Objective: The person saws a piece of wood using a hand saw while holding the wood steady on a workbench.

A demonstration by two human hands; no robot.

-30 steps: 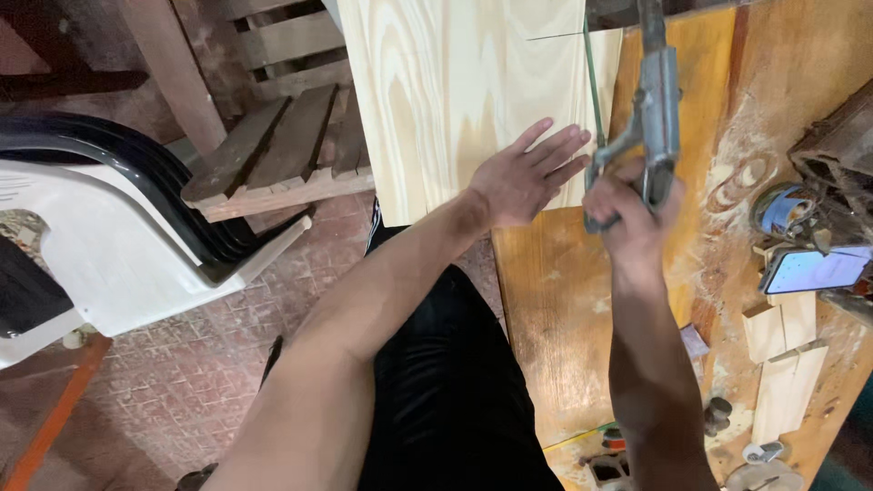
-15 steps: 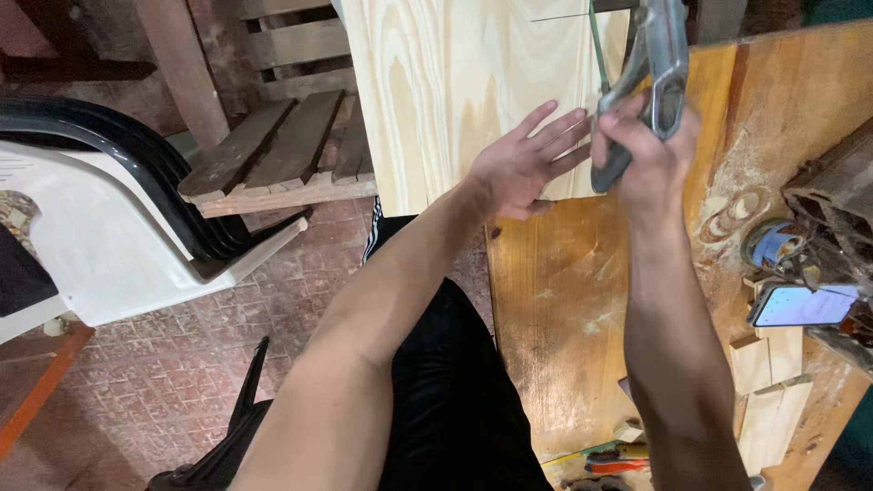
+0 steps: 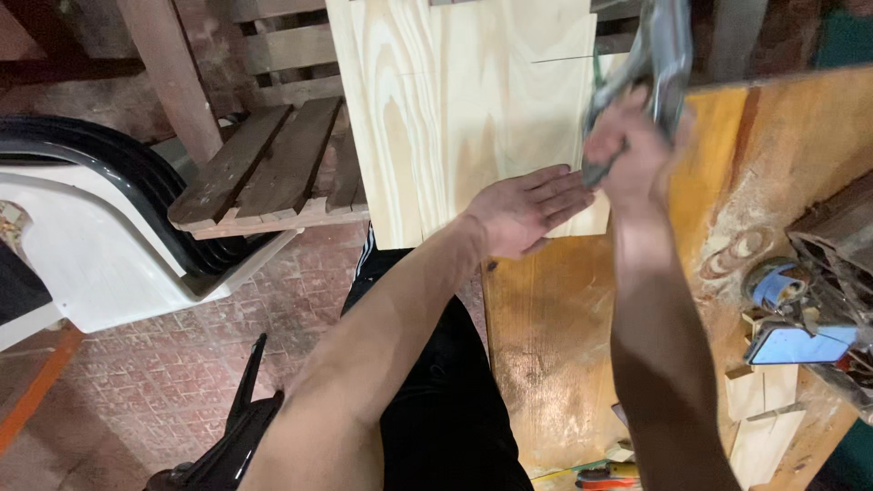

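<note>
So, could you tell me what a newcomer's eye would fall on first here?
The pale, grained pine board at top centre, overhanging the orange-brown wooden workbench. The left hand lies flat on its lower edge, beside the right hand gripping a grey metal saw handle.

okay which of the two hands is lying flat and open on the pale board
The left hand lies flat, fingers spread, on the pale board. The right hand is instead closed around a grey metal saw handle.
</note>
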